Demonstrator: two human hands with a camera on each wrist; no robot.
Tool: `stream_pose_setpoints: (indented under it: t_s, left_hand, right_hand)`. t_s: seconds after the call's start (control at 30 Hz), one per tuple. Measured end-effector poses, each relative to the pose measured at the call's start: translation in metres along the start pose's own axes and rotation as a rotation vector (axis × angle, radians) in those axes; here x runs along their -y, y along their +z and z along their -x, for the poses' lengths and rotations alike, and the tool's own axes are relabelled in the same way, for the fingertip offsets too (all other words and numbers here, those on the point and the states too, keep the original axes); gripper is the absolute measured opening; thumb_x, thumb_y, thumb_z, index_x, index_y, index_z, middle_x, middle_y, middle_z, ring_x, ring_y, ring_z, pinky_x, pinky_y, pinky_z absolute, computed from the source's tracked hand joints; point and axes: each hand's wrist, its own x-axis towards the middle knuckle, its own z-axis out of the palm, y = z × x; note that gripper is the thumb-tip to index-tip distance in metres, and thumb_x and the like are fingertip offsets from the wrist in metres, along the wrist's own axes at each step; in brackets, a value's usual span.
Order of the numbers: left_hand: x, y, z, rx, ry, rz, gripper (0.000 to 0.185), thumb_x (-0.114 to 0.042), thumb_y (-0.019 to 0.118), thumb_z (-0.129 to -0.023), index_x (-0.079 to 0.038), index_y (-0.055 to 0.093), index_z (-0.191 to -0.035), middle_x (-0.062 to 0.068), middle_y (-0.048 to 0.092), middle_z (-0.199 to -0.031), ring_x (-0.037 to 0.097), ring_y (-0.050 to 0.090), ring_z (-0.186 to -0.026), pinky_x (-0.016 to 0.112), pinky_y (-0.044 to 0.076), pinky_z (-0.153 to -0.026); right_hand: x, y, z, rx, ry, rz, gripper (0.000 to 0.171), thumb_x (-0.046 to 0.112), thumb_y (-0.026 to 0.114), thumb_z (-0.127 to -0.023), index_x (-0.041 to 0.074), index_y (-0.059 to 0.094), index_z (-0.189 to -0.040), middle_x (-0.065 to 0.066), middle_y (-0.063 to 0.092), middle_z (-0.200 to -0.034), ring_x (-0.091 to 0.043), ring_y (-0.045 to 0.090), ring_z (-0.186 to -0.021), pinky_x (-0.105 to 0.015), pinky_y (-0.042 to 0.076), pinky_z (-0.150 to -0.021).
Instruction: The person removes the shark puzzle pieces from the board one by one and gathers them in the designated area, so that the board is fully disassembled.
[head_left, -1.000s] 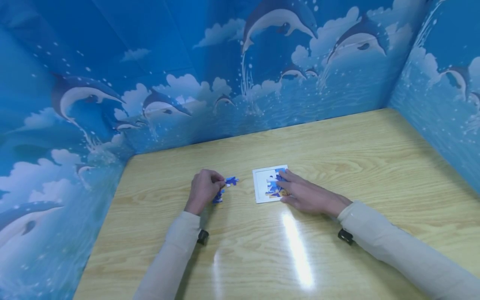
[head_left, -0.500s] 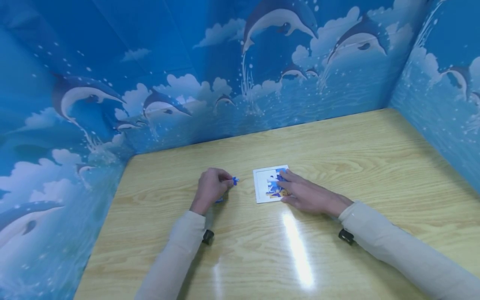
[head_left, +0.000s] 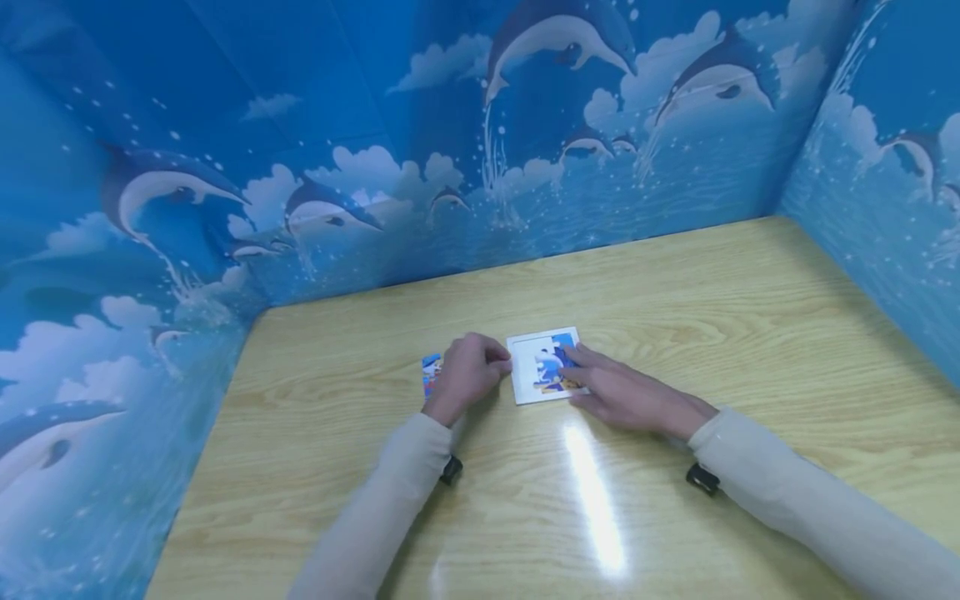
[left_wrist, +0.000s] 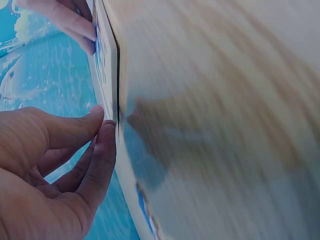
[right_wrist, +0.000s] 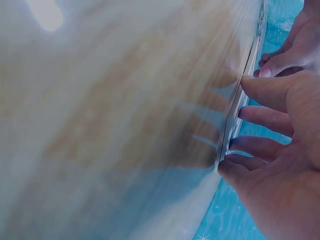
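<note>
Loose puzzle pieces [head_left: 430, 375]: on the worktop [head_left: 675, 292], just left of the left hand [head_left: 468, 372]. Left hand: fingers curled, tips meeting at the left edge of the puzzle board [head_left: 525, 375]; whether they pinch a piece cannot be told. It has shifted rightward from the loose pieces to the board. Right hand [head_left: 626, 396]: fingers straight, pressing the board's right side, unchanged.

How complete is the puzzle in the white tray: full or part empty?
Part empty. The puzzle tray shows bare white on its left; pieces fill only the right.
</note>
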Motion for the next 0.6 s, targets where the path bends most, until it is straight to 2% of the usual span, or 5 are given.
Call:
stream_pose_setpoints:
  t_s: [0.37,0.6]
  left_hand:
    - [-0.015,0.021,-0.012,0.061,0.022,0.046,0.012,-0.009,0.078,-0.089,-0.008,0.078,-0.101,0.003,0.075,-0.091,0.015,0.067,-0.082,0.031,0.055,-0.078]
    - [-0.023,0.026,-0.014,0.055,0.014,0.025,0.009,-0.009,0.078,-0.088,-0.009,0.079,-0.097,0.003,0.076,-0.091,0.015,0.068,-0.083,0.031,0.055,-0.080]
  right_hand:
    - [0.000,0.001,0.003,0.030,0.029,0.000,0.046,0.014,0.060,-0.102,-0.008,0.049,-0.142,-0.030,0.024,-0.159,-0.046,0.019,-0.148,-0.056,0.023,-0.117]
    - [0.000,0.001,0.002,0.037,0.035,0.011,0.046,0.014,0.060,-0.102,-0.008,0.050,-0.141,-0.030,0.024,-0.159,-0.046,0.020,-0.148,-0.056,0.023,-0.117]
